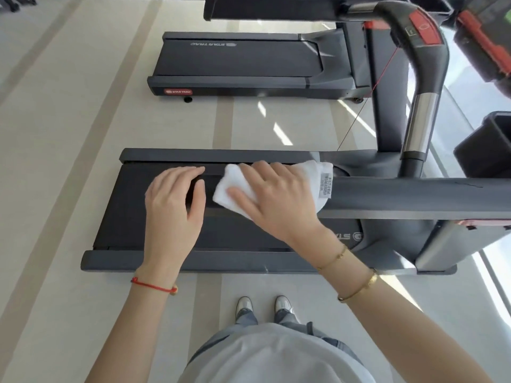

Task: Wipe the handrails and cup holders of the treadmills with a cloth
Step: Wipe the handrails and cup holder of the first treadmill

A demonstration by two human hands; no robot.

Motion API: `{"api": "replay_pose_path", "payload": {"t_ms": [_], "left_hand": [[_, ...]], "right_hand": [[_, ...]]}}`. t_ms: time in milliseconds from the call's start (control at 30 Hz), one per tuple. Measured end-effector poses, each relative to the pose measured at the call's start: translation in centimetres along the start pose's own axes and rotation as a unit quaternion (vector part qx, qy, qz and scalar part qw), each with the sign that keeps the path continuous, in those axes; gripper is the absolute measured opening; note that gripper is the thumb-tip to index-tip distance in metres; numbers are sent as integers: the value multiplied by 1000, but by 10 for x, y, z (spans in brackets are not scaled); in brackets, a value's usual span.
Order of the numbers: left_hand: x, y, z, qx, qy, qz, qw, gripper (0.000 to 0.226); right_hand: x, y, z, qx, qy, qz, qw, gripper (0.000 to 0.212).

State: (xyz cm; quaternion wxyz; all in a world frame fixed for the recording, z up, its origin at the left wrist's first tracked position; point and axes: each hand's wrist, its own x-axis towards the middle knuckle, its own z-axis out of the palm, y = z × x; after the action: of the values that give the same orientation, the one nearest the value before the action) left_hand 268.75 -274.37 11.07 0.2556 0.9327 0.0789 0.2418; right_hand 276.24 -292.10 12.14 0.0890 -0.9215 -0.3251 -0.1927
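The near treadmill (193, 239) lies across the floor in front of the person, its deck running left to right, and a second treadmill (249, 62) sits parallel to it further off. Over the near deck the side handrail (414, 196) stretches as a thick dark bar, its long axis left to right, its free end pointing left toward both hands and its other end passing out of view on the right. A curved front bar (425, 78) with a chrome section rises at the far right.

The white cloth (318, 183) is draped over the very tip of that handrail, with a tag showing on its right edge. The right hand (276, 194) lies flat on it, fingers (240, 193) spread and nearly straight, pressing the cloth down onto the rail end rather than gripping it. The left hand (174, 205) sits just left of the cloth, beyond the rail's tip, its fingers loosely bent; whether they touch anything I cannot tell.

To my eye nearly the whole rail lies to the right of the cloth, so the wipe has to travel rightward along the bar, and the right hand is the one placed for it
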Motion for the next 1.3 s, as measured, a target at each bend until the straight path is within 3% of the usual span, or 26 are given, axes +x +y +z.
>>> {"api": "replay_pose_path", "payload": {"t_ms": [100, 233, 300, 367, 433, 567, 633, 700, 800, 933, 1067, 1133, 1200, 1300], "left_hand": [[2, -9, -6, -28, -17, -15, 999, 31], [5, -13, -11, -55, -37, -23, 998, 37], [3, -14, -11, -72, -43, -26, 996, 38], [1, -17, -10, -86, -48, -24, 995, 39], [0, -20, -10, -96, -55, -17, 994, 39], [2, -24, -12, -106, -64, -13, 992, 39], [2, -25, -13, -111, -62, -9, 992, 38], [2, -25, -12, -113, -62, -8, 992, 37], [1, -26, -11, -115, -64, -3, 991, 37], [0, -29, -11, -131, -65, -7, 989, 38], [0, -29, -11, -123, -66, -8, 990, 40], [1, -28, -11, -122, -64, -9, 990, 40], [1, -27, -11, -118, -62, -10, 991, 38], [1, -25, -11, -116, -61, -12, 991, 36]], "right_hand": [[-17, 26, -6, -9, 7, -47, 999, 51], [-19, 50, -19, -47, 35, 98, 993, 47], [1, 31, -17, -65, -20, 138, 988, 46], [18, 1, -9, -50, -63, 98, 992, 46], [24, -24, -3, -16, -49, 44, 998, 48], [0, -5, -9, 29, -50, -70, 996, 50], [-13, 13, -14, 13, -35, -61, 997, 47], [-8, 18, -15, -11, -14, 17, 1000, 42], [19, -5, -9, -42, -58, 90, 993, 47], [23, -39, 2, -9, -30, 9, 999, 50], [-5, -16, -5, 5, -9, -72, 997, 45], [-16, 10, -14, -4, 15, -33, 999, 38], [-9, 25, -20, -26, 16, 70, 997, 37], [16, 9, -13, -64, -71, 127, 987, 41]]}}
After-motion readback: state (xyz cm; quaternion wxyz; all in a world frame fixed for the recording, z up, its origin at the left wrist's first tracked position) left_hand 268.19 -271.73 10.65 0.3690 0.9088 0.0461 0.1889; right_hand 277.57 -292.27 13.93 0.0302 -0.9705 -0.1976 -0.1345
